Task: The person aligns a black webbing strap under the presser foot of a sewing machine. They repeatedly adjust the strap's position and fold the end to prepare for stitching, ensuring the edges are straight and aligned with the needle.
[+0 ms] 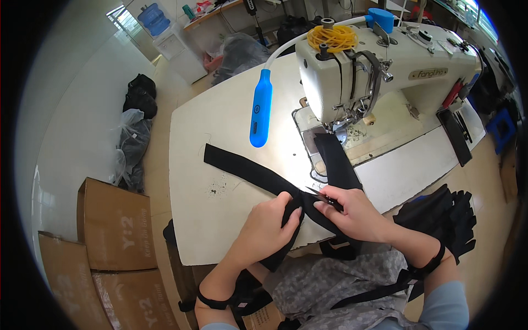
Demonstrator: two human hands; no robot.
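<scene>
A black fabric strip (246,169) stretches across the pale sewing table, one end lying flat toward the far left. My left hand (266,224) pinches the black fabric near the table's front edge, thumb on top. Close beside it, my right hand (355,213) is closed around small dark thread snips (328,201), whose pointed silver tips reach the fabric between my hands. Another length of black fabric (336,159) runs from under the right hand up to the sewing machine's needle area. The fabric's lower part drops toward my lap, and folds hide how the pieces join.
The white sewing machine (393,69) fills the back right of the table (192,214). A blue lamp (261,110) hangs over the table's middle. Cardboard boxes (118,225) are stacked at the left; black pieces (437,220) hang off the right side.
</scene>
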